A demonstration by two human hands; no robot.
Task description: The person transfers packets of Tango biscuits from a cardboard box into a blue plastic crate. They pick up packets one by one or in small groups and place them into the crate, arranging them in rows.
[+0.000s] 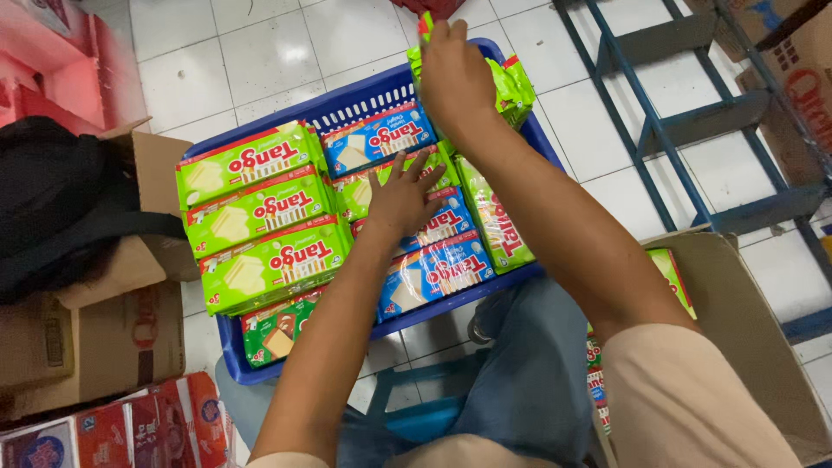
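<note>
A blue plastic basket (pixel 227 354) on the tiled floor holds rows of wafer packs. My left hand (pixel 406 195) lies flat, fingers spread, on blue and green packs (pixel 438 269) in the basket's middle. My right hand (pixel 452 76) reaches to the far end and grips a bright green pack (pixel 516 87), held among other green packs standing on edge. Three larger green packs (pixel 260 212) lie side by side on the left.
An open cardboard box (pixel 745 329) with more packs stands at my right knee. Brown boxes (pixel 104 338) and a black bag (pixel 52 199) sit left. A blue metal rack (pixel 693 121) stands at the far right. Red cartons (pixel 113 429) lie bottom left.
</note>
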